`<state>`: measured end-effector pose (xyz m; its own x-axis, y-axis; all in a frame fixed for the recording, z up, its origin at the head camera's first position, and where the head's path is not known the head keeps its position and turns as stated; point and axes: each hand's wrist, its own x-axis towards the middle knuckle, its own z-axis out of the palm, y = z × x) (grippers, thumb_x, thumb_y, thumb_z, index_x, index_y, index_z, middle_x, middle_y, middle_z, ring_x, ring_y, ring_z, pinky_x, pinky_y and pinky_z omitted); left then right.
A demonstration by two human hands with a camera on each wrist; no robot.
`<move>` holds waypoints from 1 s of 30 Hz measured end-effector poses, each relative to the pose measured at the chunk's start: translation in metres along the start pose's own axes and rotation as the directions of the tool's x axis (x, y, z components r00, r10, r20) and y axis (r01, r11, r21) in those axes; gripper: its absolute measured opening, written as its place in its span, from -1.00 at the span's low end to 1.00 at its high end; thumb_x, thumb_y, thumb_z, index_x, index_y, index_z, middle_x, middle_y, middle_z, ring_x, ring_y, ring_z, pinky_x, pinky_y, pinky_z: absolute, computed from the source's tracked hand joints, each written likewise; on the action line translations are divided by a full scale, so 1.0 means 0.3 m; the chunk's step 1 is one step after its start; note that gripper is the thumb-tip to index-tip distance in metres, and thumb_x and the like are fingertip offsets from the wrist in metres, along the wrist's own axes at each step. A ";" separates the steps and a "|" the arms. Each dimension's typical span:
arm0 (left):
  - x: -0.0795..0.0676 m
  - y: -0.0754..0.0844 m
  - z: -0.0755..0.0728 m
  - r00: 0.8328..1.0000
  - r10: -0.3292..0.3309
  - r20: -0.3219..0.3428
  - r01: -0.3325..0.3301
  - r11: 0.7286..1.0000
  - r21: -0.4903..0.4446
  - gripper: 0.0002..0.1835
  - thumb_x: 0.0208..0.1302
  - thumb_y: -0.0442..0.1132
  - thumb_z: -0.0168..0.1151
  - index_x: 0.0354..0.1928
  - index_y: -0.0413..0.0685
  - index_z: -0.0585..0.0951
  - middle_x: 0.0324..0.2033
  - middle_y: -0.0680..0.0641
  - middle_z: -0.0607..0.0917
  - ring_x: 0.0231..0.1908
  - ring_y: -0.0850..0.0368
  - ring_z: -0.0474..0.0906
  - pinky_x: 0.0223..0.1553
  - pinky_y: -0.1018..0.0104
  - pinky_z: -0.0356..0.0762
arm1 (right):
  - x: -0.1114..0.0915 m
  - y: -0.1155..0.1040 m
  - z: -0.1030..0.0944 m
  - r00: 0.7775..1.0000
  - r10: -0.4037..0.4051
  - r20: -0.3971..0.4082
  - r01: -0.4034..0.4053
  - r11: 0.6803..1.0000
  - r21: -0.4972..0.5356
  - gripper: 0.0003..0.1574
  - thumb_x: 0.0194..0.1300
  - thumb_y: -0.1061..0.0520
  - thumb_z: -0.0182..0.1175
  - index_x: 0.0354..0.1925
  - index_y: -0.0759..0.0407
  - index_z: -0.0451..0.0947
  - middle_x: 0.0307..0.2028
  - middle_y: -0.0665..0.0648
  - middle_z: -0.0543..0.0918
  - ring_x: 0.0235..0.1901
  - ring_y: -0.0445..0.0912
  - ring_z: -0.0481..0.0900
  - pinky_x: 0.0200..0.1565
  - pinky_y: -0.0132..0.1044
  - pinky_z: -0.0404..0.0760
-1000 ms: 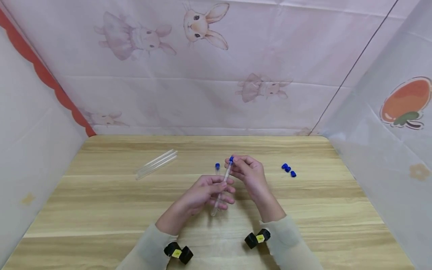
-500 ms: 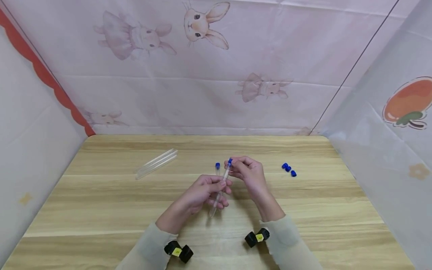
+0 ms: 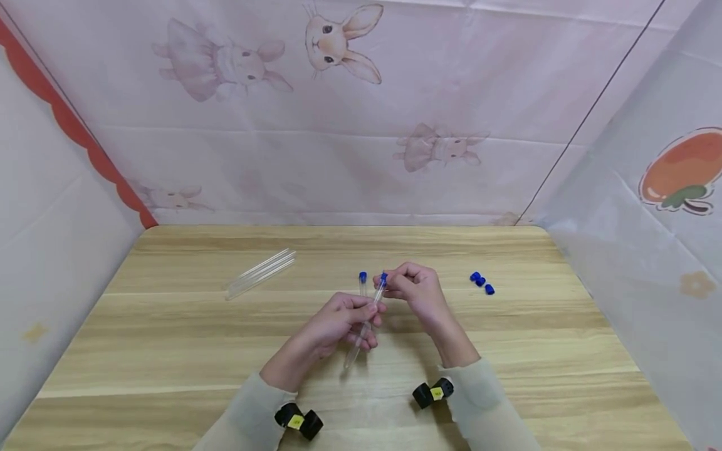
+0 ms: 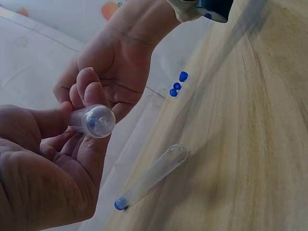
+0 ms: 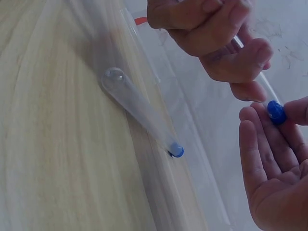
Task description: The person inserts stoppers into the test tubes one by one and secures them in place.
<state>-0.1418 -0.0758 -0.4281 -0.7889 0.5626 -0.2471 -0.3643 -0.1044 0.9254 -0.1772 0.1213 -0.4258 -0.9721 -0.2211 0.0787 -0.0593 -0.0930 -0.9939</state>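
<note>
My left hand (image 3: pixel 344 322) pinches a clear test tube (image 3: pixel 353 357) between thumb and fingers, its rounded end pointing down toward me. A blue cap (image 3: pixel 383 279) sits at the tube's upper end. My right hand (image 3: pixel 417 291) is at that cap, thumb against it and fingers behind, as the right wrist view shows. In the left wrist view the held tube's round bottom (image 4: pixel 101 121) faces the camera. Behind my left hand, a second test tube (image 5: pixel 139 108) with a blue cap (image 5: pixel 177 149) lies on the table, partly hidden in the head view.
Several uncapped clear tubes (image 3: pixel 262 274) lie side by side on the left of the wooden table (image 3: pixel 169 351). Loose blue caps (image 3: pixel 480 281) are grouped on the right. Printed cloth walls (image 3: pixel 338 175) stand behind and at both sides.
The held tube has slid slightly down and toward me, its cap now lower. My right fingers have shifted a little with it, showing more of the cap. The left hand has barely moved.
</note>
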 end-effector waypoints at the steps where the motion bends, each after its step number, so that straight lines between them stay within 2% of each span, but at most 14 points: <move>1: 0.000 -0.001 0.000 1.000 0.002 0.000 -0.002 1.000 0.001 -0.66 0.53 -0.23 0.05 0.10 -0.39 0.56 -0.33 -0.09 0.65 -0.52 0.11 0.69 -0.40 0.26 0.76 | -0.001 0.000 0.000 1.000 -0.003 0.007 0.003 1.000 -0.002 -0.86 0.33 0.34 0.11 -0.32 0.47 0.52 -0.13 0.51 0.69 -0.21 0.03 0.77 -0.07 -0.05 0.75; 6: -0.001 -0.006 -0.001 1.000 0.011 -0.001 -0.011 1.000 0.007 -0.63 0.53 -0.22 0.05 0.12 -0.44 0.53 -0.33 -0.09 0.66 -0.53 0.11 0.69 -0.42 0.26 0.75 | -0.007 0.000 -0.003 0.998 -0.019 0.056 0.020 1.000 -0.017 -0.80 0.36 0.32 0.11 -0.28 0.54 0.50 -0.11 0.58 0.65 -0.22 0.01 0.76 -0.07 -0.05 0.75; 10: 0.000 -0.008 -0.007 1.000 0.012 0.006 -0.012 1.000 0.017 -0.59 0.53 -0.20 0.05 0.15 -0.46 0.50 -0.34 -0.07 0.66 -0.53 0.12 0.68 -0.42 0.26 0.75 | -0.010 -0.001 -0.005 0.996 -0.022 0.085 0.024 1.000 -0.020 -0.83 0.34 0.33 0.12 -0.30 0.51 0.51 -0.15 0.46 0.71 -0.21 0.01 0.76 -0.07 -0.03 0.75; 12: 0.001 -0.009 -0.008 1.000 0.009 0.000 -0.009 1.000 0.021 -0.57 0.53 -0.17 0.05 0.16 -0.45 0.50 -0.35 -0.05 0.66 -0.53 0.13 0.69 -0.42 0.27 0.75 | -0.012 0.001 -0.002 0.996 -0.009 0.083 0.010 1.000 -0.013 -0.85 0.34 0.33 0.13 -0.30 0.48 0.51 -0.16 0.40 0.73 -0.21 0.01 0.76 -0.07 -0.04 0.75; 16: 0.009 -0.014 -0.006 1.000 0.012 0.000 -0.012 0.999 0.040 -0.51 0.53 -0.06 0.05 0.22 -0.38 0.49 -0.27 -0.05 0.70 -0.45 0.13 0.71 -0.35 0.29 0.75 | -0.017 -0.003 0.001 0.998 0.013 0.063 -0.011 1.000 -0.027 -0.84 0.39 0.28 0.14 -0.17 0.42 0.53 -0.09 0.46 0.69 -0.20 0.02 0.76 -0.03 -0.09 0.74; 19: 0.014 -0.015 -0.004 0.999 0.028 0.031 -0.030 0.998 0.055 -0.46 0.55 0.01 -0.01 0.29 -0.31 0.45 -0.11 -0.15 0.73 -0.30 0.08 0.74 -0.19 0.21 0.76 | -0.017 -0.012 -0.005 0.999 0.011 0.046 -0.010 1.000 -0.020 -0.77 0.42 0.25 0.13 -0.04 0.39 0.52 -0.05 0.43 0.68 -0.15 0.04 0.74 0.01 -0.12 0.72; 23: 0.014 -0.018 -0.003 0.993 0.043 0.106 -0.049 0.997 0.056 -0.49 0.59 -0.01 -0.09 0.32 -0.25 0.44 0.03 -0.25 0.70 -0.12 -0.04 0.74 -0.01 0.04 0.71 | -0.014 -0.025 -0.019 0.999 -0.006 0.035 0.004 0.999 0.053 -0.68 0.45 0.22 0.12 0.08 0.38 0.47 -0.02 0.26 0.71 -0.09 0.02 0.71 0.06 -0.13 0.70; 26: 0.013 -0.020 -0.005 0.989 0.049 0.142 -0.057 0.997 0.053 -0.53 0.59 -0.05 -0.09 0.30 -0.23 0.46 0.02 -0.24 0.71 -0.09 -0.06 0.73 -0.01 0.00 0.70 | -0.015 -0.035 -0.026 0.999 -0.025 0.032 0.022 0.995 0.098 -0.68 0.45 0.21 0.13 0.09 0.37 0.50 0.00 0.19 0.71 -0.07 -0.01 0.71 0.07 -0.13 0.70; 30: 0.010 -0.019 -0.003 0.989 0.077 0.129 -0.084 0.995 0.054 -0.53 0.58 -0.09 -0.05 0.27 -0.32 0.45 -0.04 -0.20 0.72 -0.18 0.04 0.75 -0.11 0.11 0.75 | -0.014 -0.036 -0.027 0.999 -0.051 0.016 0.049 0.993 0.112 -0.72 0.44 0.21 0.17 0.03 0.36 0.57 -0.02 0.17 0.73 -0.06 -0.01 0.72 0.06 -0.14 0.70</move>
<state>-0.1426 -0.0744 -0.4343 -0.7441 0.6540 -0.1363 -0.2693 -0.1069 0.9571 -0.1742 0.1310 -0.4160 -0.9640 -0.2317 0.1302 -0.0808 -0.2114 -0.9741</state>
